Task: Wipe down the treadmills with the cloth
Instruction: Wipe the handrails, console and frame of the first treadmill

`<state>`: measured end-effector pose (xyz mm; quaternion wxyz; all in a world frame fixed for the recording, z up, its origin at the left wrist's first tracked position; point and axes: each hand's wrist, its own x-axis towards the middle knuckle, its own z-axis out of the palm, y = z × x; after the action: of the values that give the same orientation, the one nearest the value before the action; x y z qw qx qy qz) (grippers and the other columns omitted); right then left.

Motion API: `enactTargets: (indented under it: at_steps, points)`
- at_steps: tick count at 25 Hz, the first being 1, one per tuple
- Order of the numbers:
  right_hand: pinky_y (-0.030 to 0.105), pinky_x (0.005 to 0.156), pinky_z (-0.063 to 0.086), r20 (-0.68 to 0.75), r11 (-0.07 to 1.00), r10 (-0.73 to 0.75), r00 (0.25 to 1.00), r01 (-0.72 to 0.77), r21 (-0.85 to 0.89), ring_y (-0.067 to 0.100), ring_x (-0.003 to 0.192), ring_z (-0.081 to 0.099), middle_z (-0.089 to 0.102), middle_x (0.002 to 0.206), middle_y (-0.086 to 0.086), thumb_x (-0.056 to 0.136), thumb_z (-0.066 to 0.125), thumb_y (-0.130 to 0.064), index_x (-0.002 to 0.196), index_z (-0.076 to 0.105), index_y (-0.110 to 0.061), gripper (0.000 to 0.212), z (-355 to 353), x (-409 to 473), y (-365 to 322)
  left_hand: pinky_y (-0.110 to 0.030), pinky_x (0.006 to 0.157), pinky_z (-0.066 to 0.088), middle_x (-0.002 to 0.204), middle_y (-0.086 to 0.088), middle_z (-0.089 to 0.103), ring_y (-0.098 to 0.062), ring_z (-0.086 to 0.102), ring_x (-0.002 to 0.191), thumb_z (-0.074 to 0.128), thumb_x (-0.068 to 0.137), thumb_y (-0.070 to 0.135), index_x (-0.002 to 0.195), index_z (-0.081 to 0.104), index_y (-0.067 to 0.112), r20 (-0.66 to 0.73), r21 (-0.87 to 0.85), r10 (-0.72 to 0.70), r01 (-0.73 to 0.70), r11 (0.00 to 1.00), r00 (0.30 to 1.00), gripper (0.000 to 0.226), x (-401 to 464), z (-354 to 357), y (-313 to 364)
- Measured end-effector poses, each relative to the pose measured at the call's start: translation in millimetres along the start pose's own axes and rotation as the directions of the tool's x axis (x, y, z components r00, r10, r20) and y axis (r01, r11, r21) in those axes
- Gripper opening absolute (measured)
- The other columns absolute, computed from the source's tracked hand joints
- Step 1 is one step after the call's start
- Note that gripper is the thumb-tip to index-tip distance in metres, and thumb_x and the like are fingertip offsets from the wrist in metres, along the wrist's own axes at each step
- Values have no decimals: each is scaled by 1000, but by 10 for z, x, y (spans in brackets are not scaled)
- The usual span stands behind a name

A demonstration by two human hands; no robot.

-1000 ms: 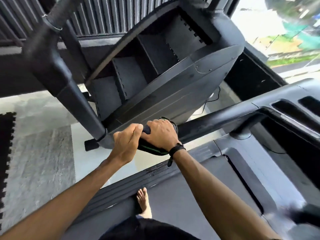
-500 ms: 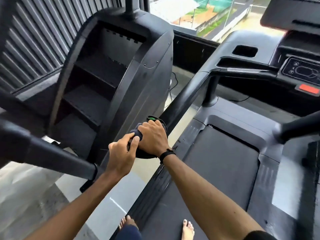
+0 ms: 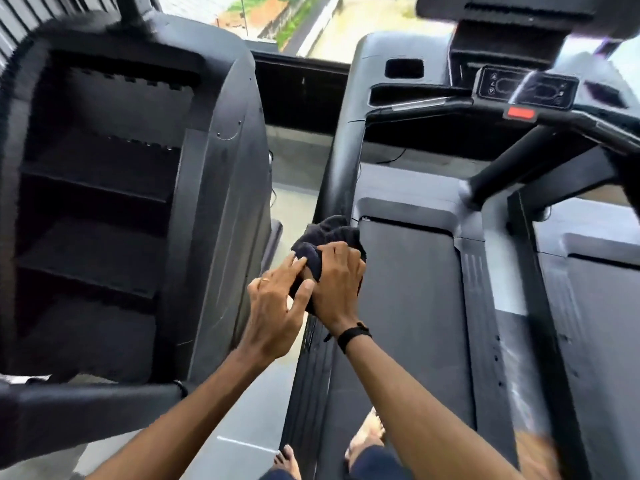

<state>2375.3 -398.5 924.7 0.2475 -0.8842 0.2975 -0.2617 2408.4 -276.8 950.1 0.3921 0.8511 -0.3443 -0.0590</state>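
Cloth (image 3: 329, 237) sits bunched and dark at the centre of the frame, over the left handrail (image 3: 341, 168) of the treadmill (image 3: 415, 289). The right hand (image 3: 337, 282) curls its fingers round the bundle and grips it; the left hand (image 3: 277, 313), just beside it, has its fingers fairly straight, their tips touching the fabric as if tucking or folding it. Whether the cloth is actually pressed against the rail cannot be told, as the hands cover the contact.

The step looks like readying the cloth for a pass along that rail. To do it well, a flat folded pad wrapped round the bar would clean better than a wad, with steady pressure and one long stroke up toward the console (image 3: 526, 86) at upper right.

The treadmill belt is matte dark grey, with ribbed side strips; the right of the frame is smeared by blur. A stair-climbing machine (image 3: 104, 185) fills the left half, its black steps stacked. Between the two machines a strip of pale floor (image 3: 294, 157) shows, with a thin cable lying on it. Along the top edge, a window (image 3: 277, 19) looks onto greenery and a road outside. Bare feet (image 3: 367, 434) stand at the bottom of the frame.
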Motion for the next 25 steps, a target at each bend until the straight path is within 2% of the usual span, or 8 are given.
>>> enactTargets:
  at_steps: [1, 3, 6, 9, 12, 16, 22, 25]
  points:
    - [38, 83, 36, -30, 996, 92, 995, -91, 13, 19, 92, 40, 52, 100, 0, 92, 46, -47, 94, 58, -18, 32, 11, 9, -31, -43, 112, 24, 155, -4, 42, -16, 45, 134, 32, 94, 52, 142, 52, 20, 20, -5, 18, -17, 1000, 1000, 61, 71, 1, 13]
    - [42, 83, 38, -37, 986, 164, 986, -164, -13, 21, 95, 40, 51, 103, 2, 93, 42, -47, 96, 57, -18, 33, 34, 76, -62, -44, 113, 21, 159, -4, 34, -18, 39, 138, 30, 94, 53, 143, 49, 20, 6, -35, 12, -12, 999, 1000, 62, 234, 56, 19]
    - [41, 79, 36, -29, 988, 141, 990, -142, -64, 22, 92, 41, 49, 100, 2, 93, 42, -47, 90, 54, -17, 32, 63, 159, -36, -41, 115, 18, 162, -2, 28, -17, 34, 141, 25, 95, 55, 144, 45, 17, -39, -86, -57, 53, 995, 998, 65, 505, 174, -64]
    - [42, 75, 36, 5, 992, 91, 996, -91, -85, 24, 90, 43, 50, 98, 4, 91, 47, -44, 88, 54, -16, 29, 53, 282, 59, -28, 114, 11, 155, 21, 26, 1, 29, 137, 22, 96, 57, 149, 37, 16, -62, -146, -53, 43, 988, 997, 68, 707, 324, -164]
    - [45, 75, 37, 69, 996, 46, 997, -41, -80, 28, 91, 44, 53, 102, 8, 91, 50, -43, 91, 55, -14, 30, 77, 790, 212, -30, 116, 13, 148, 15, 37, 12, 30, 133, 25, 98, 52, 153, 29, 16, -121, -196, -47, 22, 980, 992, 66, 894, 411, -212]
    - [45, 83, 34, 99, 996, 50, 994, -41, -84, 32, 103, 44, 54, 112, 11, 92, 60, -40, 99, 59, -12, 29, 218, 1699, 458, -35, 119, 7, 159, -1, 33, -4, 27, 145, 28, 96, 48, 151, 16, 42, -104, -206, 7, -28, 978, 995, 56, 1002, 591, -86]
    - [41, 89, 31, 73, 998, 67, 995, -66, -24, 30, 111, 43, 54, 117, 7, 91, 62, -43, 106, 61, -15, 32, 346, 2164, 633, -52, 119, 7, 163, -1, 25, -12, 25, 148, 26, 95, 50, 151, 18, 33, -26, -224, -54, 47, 973, 998, 59, 950, 704, -61]
    - [41, 92, 32, 20, 998, 56, 998, -55, -25, 29, 115, 44, 55, 121, 5, 89, 63, -46, 112, 63, -18, 36, 402, 2154, 645, -50, 121, 12, 162, -6, 26, -16, 26, 147, 25, 90, 43, 149, 23, 29, 5, -287, -53, 52, 957, 999, 60, 979, 671, -24]
